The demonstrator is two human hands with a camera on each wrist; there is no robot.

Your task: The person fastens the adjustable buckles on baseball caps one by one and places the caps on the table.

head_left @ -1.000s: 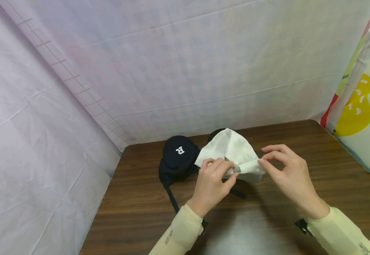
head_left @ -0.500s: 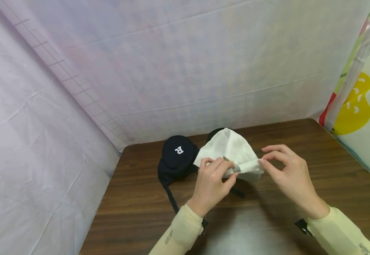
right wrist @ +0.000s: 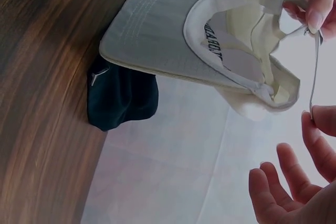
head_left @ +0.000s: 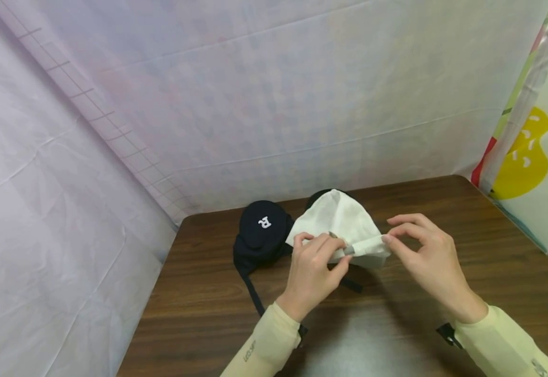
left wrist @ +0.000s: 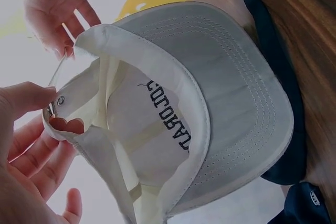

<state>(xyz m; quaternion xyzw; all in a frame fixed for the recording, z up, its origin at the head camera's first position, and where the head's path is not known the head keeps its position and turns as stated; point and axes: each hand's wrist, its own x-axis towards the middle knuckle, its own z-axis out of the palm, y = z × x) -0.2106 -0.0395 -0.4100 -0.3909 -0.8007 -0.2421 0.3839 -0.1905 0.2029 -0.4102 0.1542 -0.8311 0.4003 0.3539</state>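
Note:
A white baseball cap (head_left: 342,212) is held above the table between both hands, its back strap (head_left: 368,245) toward the person. My left hand (head_left: 311,269) pinches that strap at a small metal buckle (left wrist: 51,109). Thumb and fingers of my right hand (head_left: 427,262) pinch the strap's far end, stretched as a thin line (right wrist: 315,72) in the right wrist view; its other fingers are spread. The grey underside of the brim (left wrist: 236,87) and dark lettering (left wrist: 170,116) inside the crown show in the left wrist view.
To the left lies a navy cap (head_left: 262,230) with a white letter R and a dangling strap (head_left: 255,296). Another dark cap-like thing (head_left: 318,198) is mostly hidden behind the white cap. The brown wooden table (head_left: 198,324) meets pale fabric walls (head_left: 274,104).
The head view has shifted very slightly. Both hands keep their hold on the cap strap with almost no movement.

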